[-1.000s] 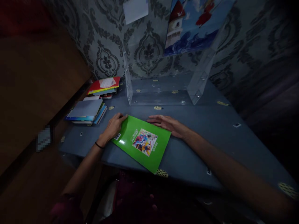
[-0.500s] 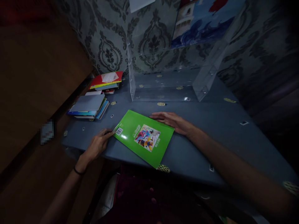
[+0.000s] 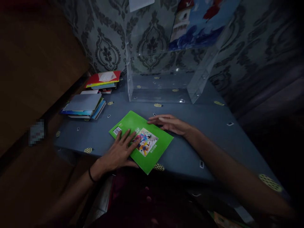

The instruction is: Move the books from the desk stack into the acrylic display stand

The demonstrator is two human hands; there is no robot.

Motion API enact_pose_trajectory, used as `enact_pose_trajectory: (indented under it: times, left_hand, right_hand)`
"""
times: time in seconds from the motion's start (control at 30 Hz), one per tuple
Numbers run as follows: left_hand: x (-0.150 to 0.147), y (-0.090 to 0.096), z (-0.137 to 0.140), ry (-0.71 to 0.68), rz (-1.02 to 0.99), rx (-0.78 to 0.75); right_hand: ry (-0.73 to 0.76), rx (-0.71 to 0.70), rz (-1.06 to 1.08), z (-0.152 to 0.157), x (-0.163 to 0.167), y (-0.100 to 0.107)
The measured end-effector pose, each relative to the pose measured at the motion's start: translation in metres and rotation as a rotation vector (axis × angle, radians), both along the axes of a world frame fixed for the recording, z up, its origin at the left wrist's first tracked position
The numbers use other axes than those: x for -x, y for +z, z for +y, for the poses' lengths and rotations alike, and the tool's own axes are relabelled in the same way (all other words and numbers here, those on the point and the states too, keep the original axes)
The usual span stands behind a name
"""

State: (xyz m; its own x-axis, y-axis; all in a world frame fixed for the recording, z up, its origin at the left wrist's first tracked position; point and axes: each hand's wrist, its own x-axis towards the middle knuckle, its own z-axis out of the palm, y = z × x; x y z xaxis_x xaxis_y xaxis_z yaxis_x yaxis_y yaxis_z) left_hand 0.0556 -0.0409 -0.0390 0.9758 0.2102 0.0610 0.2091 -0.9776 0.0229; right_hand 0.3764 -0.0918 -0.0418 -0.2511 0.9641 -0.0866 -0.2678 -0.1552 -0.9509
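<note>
Rests the left hand [image 3: 120, 152] palm down on the green book [image 3: 152, 136], with fingers fanned out and straight over the near-left part of the cover, just beside the barcode [image 3: 117, 129] and partly across the square colour picture [image 3: 147, 143]. Has the left thumb low by the book's near edge. Holds the right hand [image 3: 172, 124] at the book's far-right edge, with fingers loosely extended toward the left and fingertips just over that edge. Has the book lying flat and turned at a slant on the bench [image 3: 201, 117], with one corner at the bench's near edge, beside a yellow fruit print [image 3: 159, 167] on the blue-grey bench cover. Wears a dark band [image 3: 91, 175] on the left wrist and dark reddish clothing [image 3: 142, 199]. Has, farther back on the bench, a clear stand [image 3: 201, 83], upright and well apart from the book, with a blue painting [image 3: 199, 34] and a white sheet [image 3: 141, 4] above. Has at the left end two stacks: a near stack [image 3: 83, 103] with a grey cover on top, and a far stack [image 3: 91, 79] with a red and yellow item bearing a pale paper [image 3: 107, 76]. Faces patterned wallpaper [image 3: 108, 52], beside a brown panel [image 3: 35, 63] at left.
</note>
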Motion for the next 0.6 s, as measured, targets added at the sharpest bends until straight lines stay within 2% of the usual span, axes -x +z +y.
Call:
enact_pose_trajectory:
  times: [0.17,0.3,0.37,0.47,0.53,0.6]
  left_hand:
    - [0.002,-0.003,-0.016,0.024,0.047,-0.018]
    - [0.013,0.001,-0.018,-0.001,-0.035,0.036]
    - [0.019,0.007,-0.011,-0.022,-0.160,0.145]
    - [0.024,0.020,0.006,0.000,-0.454,0.418]
    - [0.020,0.029,0.022,0.120,-0.685,0.569]
    - [0.011,0.035,0.040,0.315,-0.938,0.622]
  right_hand:
    - [0.069,-0.005,-0.015,-0.006,0.003,0.009]
    - [0.086,-0.028,-0.042,-0.011,0.010,0.018]
    - [0.064,-0.051,-0.059,-0.013,0.014,0.023]
    - [0.000,-0.091,-0.026,-0.013,0.021,0.031]
    - [-0.044,-0.136,0.044,-0.009,0.027,0.035]
    - [-0.071,-0.199,0.079,-0.001,0.034,0.035]
